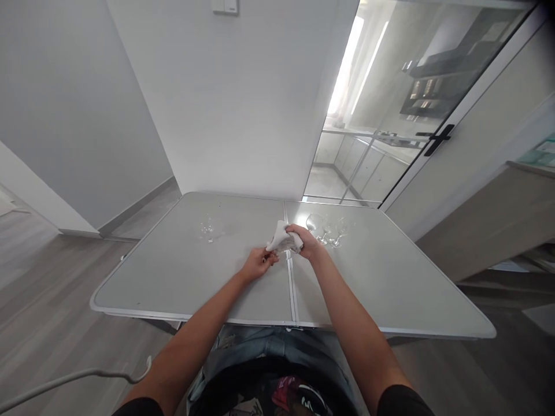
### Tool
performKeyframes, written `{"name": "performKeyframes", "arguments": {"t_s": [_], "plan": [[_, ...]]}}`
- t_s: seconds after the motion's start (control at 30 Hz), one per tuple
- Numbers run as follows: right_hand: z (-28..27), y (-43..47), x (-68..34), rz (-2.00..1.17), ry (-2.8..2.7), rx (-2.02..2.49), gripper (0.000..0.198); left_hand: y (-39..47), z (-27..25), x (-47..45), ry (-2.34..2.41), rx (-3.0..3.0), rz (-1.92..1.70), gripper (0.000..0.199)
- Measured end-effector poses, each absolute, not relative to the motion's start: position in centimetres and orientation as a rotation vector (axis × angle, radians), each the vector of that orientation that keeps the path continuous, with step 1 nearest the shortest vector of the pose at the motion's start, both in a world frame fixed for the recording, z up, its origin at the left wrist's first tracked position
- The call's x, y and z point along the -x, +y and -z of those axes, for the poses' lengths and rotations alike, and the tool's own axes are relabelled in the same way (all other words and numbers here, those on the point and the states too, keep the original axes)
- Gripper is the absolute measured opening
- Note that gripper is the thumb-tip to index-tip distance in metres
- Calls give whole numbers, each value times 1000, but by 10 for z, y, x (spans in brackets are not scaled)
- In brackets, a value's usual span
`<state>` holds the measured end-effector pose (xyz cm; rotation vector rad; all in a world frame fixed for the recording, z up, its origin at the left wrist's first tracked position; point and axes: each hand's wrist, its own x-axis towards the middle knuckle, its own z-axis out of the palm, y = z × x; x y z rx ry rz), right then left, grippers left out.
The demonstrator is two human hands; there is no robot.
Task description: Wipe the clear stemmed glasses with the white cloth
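Observation:
Over the seam of the table, my left hand (258, 264) has its fingers closed on the lower end of a clear stemmed glass (285, 248). My right hand (306, 239) presses a white cloth (281, 233) around the bowl of the same glass. The cloth hides much of the bowl, and the part inside my left fingers is covered. Just beyond my right hand, a few clear stemmed glasses (336, 234) are on the table, partly see-through against its surface. Off to the left is another clear glass (208, 230), its outline faint.
The pale grey folding table (173, 271) has a metal rim and a centre seam. Its far edge meets a white wall (243, 115). A glass door (368, 133) with a black handle stands at the right, near a wooden shelf unit (489, 225). A white cable (78, 378) crosses the lower left.

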<state>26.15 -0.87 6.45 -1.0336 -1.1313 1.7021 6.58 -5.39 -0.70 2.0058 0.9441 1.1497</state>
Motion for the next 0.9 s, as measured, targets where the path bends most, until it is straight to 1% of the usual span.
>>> {"name": "performKeyframes", "arguments": {"t_s": [0.03,0.1,0.17,0.27,0.37,0.47,0.53,0.6,0.7,0.77,0.83,0.9], "plan": [[-60,-10,-258,-1751,-1058,990,24,-54,6,-66,932,-1959,-1170,31],[-49,-16,-244,-1704,-965,907,25,-52,5,-66,942,-1832,-1260,38],[-37,-26,-223,-1558,-957,872,26,-49,5,-65,980,-1688,-1373,40],[-20,-47,-194,-1198,-1002,933,34,-45,5,-63,1047,-1541,-1452,37],[-15,-67,-185,-786,-1394,1008,48,-44,7,-61,1127,-1528,-1488,33],[-23,-75,-193,-263,-1976,917,54,-44,10,-60,1196,-1593,-1528,25],[-33,-73,-199,3,-2262,816,53,-44,14,-60,1224,-1635,-1535,20],[-47,-68,-203,127,-2389,781,43,-44,16,-60,1235,-1690,-1520,19],[-72,-58,-205,127,-2453,882,22,-43,18,-62,1243,-1850,-1453,26],[-91,-49,-208,5,-2462,1027,18,-44,17,-63,1240,-1948,-1400,29],[-106,-38,-214,-283,-2402,1196,27,-46,15,-64,1208,-2007,-1349,26],[-113,-27,-224,-696,-2242,1268,31,-48,13,-64,1165,-2041,-1329,20]]}}
